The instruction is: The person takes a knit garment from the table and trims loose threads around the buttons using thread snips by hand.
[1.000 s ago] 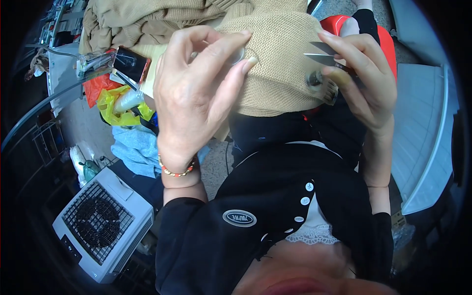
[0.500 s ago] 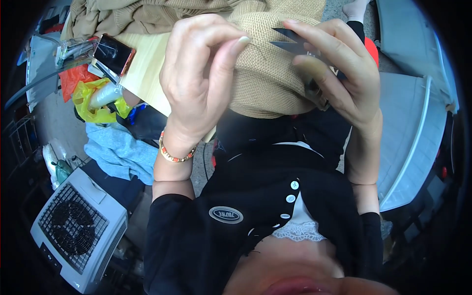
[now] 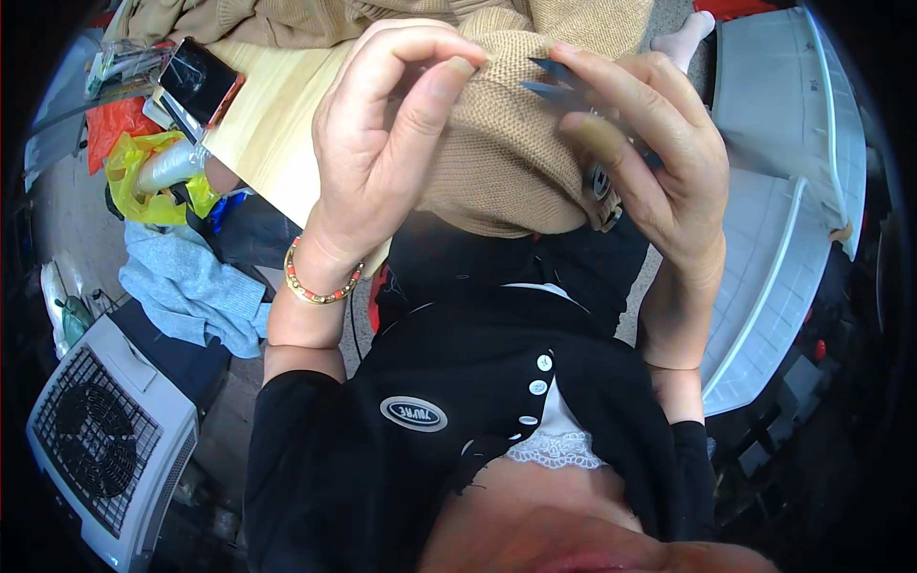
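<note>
A tan knitted garment (image 3: 506,167) lies bunched over my lap and the table's edge, between my two hands. My left hand (image 3: 368,143) is raised over its left side, with thumb and forefinger pinched together; whatever they hold is too fine to make out. From the right, my right hand (image 3: 673,143) grips a pair of thread snips (image 3: 546,93). Their two dark blades point left toward my left fingertips and stand slightly apart. The snips' handle is mostly hidden by my fingers, and a yellowish covering wraps my right thumb.
More tan knitwear (image 3: 248,24) lies along the far side of the wooden table (image 3: 277,110). A phone (image 3: 199,81) rests at its left corner. Lower left are a yellow plastic bag (image 3: 129,181), a light blue knit (image 3: 186,286) and a grey fan unit (image 3: 105,439). Pale plastic bins (image 3: 764,248) stand at right.
The whole view has shifted, so the surroundings sit further left. My left hand keeps its pinch, and the snips stay in my right hand with blades apart.
</note>
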The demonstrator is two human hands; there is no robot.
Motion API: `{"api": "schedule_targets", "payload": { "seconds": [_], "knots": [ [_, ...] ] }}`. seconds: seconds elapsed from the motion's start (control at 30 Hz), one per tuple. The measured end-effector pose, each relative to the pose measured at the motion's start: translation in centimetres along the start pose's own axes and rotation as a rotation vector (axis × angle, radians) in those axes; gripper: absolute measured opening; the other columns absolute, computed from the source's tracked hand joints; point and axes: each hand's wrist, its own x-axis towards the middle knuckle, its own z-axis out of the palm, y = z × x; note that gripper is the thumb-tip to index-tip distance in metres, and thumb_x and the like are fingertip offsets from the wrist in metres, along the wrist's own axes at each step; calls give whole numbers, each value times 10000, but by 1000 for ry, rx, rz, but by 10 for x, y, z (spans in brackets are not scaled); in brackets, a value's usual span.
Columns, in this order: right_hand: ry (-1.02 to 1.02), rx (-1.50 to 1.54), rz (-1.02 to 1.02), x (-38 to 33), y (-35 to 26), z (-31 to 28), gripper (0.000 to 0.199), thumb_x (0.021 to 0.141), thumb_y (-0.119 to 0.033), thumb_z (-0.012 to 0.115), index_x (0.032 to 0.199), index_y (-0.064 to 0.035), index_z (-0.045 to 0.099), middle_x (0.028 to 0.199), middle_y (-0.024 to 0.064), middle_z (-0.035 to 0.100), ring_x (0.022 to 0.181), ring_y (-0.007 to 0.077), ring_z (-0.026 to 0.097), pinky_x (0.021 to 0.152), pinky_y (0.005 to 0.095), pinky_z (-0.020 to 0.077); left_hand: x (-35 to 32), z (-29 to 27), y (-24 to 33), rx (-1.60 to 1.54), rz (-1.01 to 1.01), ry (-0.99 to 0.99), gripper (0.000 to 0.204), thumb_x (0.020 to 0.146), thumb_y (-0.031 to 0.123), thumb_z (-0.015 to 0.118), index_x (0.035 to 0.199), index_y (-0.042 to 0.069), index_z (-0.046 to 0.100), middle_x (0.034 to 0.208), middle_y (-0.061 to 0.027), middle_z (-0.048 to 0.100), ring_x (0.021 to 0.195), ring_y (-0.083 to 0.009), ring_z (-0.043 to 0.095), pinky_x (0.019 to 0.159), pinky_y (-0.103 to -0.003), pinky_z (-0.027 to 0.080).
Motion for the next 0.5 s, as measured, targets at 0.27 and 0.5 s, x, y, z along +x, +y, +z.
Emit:
{"api": "schedule_targets", "payload": {
  "seconds": [0.27,0.5],
  "knots": [
    [-67,-154,-160,29,-4,-4,439,747,-6,713,1183,-40,664,842,60,562,722,142,542,619,245,423,-8,-5,3,-6,-31,-9,213,950,54,523,1118,-41,613,1065,-116,635,943,-156,615,821,-252,477],
    [-163,-201,-98,36,-11,-9,437,733,14,706,1163,-64,681,823,52,554,691,144,542,599,256,424,-11,-1,2,-32,-78,13,230,946,64,533,1142,-21,618,1075,-113,639,936,-153,611,818,-249,473]
  ]
}}
